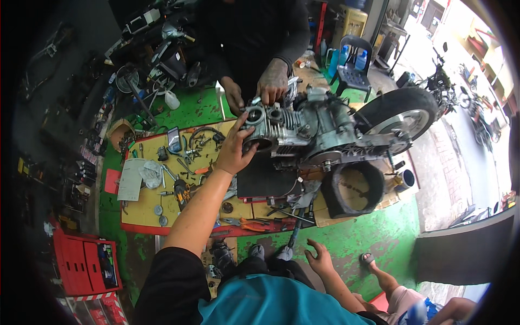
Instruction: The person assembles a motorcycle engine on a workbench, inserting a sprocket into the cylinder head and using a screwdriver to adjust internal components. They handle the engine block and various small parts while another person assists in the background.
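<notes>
A grey metal scooter engine with cooling fins lies on the workbench, its wheel still attached at the right. My left hand reaches up to its left end and grips the cylinder head, fingers over the near side around a round opening. Across the bench, a person in dark clothing has both hands on the same end: one hand presses on top, the other hand is at the far left side. My right hand hangs low in front of the bench with fingers apart, holding nothing.
Pliers, a power drill and small parts cover the cardboard-topped bench. A black ring-shaped part and a metal cylinder sit at the right. A red tool chest stands left; another person's leg is at lower right.
</notes>
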Action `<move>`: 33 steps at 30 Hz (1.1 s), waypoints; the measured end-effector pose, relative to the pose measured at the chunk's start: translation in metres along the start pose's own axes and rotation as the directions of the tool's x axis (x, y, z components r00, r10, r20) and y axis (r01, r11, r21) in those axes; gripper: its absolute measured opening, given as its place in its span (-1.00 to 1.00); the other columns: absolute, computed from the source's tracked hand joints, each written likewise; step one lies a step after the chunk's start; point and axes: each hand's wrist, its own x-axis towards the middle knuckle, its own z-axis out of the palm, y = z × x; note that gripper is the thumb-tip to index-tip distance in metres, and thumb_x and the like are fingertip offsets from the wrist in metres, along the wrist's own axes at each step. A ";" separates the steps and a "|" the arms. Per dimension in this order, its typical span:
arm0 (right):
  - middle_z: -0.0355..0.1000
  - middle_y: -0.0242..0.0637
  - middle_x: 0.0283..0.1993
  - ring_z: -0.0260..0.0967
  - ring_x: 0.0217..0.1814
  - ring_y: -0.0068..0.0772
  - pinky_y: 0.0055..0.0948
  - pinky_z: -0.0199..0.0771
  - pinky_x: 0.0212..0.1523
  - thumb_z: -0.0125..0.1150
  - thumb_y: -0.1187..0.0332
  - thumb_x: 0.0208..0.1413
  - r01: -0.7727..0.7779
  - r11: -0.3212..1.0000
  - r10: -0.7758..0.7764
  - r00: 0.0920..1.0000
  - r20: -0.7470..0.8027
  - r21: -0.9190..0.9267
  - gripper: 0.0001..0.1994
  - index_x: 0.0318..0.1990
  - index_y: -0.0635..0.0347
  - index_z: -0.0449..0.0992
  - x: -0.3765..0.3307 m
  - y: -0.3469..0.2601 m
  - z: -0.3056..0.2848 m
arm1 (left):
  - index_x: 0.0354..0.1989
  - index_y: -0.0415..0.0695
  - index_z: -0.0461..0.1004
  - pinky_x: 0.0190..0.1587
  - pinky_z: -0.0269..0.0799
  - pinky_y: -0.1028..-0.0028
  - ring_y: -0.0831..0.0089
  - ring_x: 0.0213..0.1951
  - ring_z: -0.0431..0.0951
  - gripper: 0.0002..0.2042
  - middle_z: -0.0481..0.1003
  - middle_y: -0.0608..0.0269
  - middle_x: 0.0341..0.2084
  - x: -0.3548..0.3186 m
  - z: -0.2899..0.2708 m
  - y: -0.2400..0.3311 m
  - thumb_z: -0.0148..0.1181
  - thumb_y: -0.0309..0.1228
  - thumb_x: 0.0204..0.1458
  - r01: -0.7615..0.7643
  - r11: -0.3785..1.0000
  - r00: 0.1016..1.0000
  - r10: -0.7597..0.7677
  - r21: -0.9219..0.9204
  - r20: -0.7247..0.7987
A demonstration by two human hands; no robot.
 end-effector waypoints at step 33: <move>0.64 0.03 0.00 0.65 -0.05 -0.26 -0.33 0.65 -0.05 0.36 0.37 0.24 -0.666 0.559 0.770 0.638 -0.010 0.494 -0.34 0.47 0.32 0.29 -0.162 0.109 0.040 | 0.27 0.14 0.33 0.21 0.52 -0.04 -0.33 0.31 0.44 -0.42 0.29 -0.22 0.41 -0.006 -0.015 0.012 0.41 -0.54 0.11 0.144 0.984 0.987 -0.150 -0.103 -0.050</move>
